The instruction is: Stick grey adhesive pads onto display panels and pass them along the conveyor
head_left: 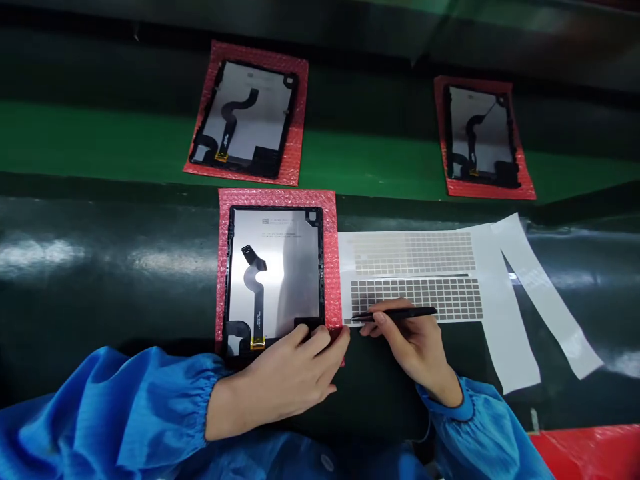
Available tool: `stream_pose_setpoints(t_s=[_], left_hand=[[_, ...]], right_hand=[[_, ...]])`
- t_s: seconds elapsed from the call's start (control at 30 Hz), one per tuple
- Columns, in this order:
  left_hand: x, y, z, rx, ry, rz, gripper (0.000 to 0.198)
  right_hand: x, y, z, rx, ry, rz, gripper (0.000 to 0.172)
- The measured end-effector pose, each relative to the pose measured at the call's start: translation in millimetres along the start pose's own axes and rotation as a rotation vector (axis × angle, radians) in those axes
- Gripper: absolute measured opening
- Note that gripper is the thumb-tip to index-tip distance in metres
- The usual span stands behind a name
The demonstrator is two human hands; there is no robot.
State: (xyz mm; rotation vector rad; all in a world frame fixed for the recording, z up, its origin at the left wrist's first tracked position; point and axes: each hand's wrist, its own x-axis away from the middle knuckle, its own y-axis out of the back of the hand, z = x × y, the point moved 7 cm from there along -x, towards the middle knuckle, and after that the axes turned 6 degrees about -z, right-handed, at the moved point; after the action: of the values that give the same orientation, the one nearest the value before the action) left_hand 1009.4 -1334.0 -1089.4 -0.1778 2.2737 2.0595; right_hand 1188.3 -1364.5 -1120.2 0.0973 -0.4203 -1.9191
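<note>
Two fingers of our right hand (413, 350) pinch black tweezers (400, 313) at the edge of a sheet of small grey pads (415, 297); our left hand's (285, 380) fingers, pressed together, rest on the lower corner of a tablet display panel (273, 280) lying on red bubble wrap (277, 199).

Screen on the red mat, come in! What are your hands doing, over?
Left hand on screen, lower edge. Right hand holding tweezers at label sheet.
</note>
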Motion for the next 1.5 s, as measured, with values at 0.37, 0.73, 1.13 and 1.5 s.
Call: stream_pose_setpoints(t_s=[0.37,0.73,1.13,1.5], left_hand=[[-19,-10.8,-11,0.027,0.008,0.024,0.044],[-41,-11.2,-20,0.058,0.016,0.017,0.051],[-66,1.2,30,0.019,0.326,-0.227,0.041],[-82,-11.7,31,-0.042,0.409,-0.151,0.051]], right_hand=[[0,19,-16,0.01,0.005,0.021,0.013],[-11,46,-11,-0.239,-0.08,-0.005,0.017],[-84,29,0,-0.312,-0.139,-0.011,0.024],[-84,42,-12,-0.344,-0.157,0.053,0.017]])
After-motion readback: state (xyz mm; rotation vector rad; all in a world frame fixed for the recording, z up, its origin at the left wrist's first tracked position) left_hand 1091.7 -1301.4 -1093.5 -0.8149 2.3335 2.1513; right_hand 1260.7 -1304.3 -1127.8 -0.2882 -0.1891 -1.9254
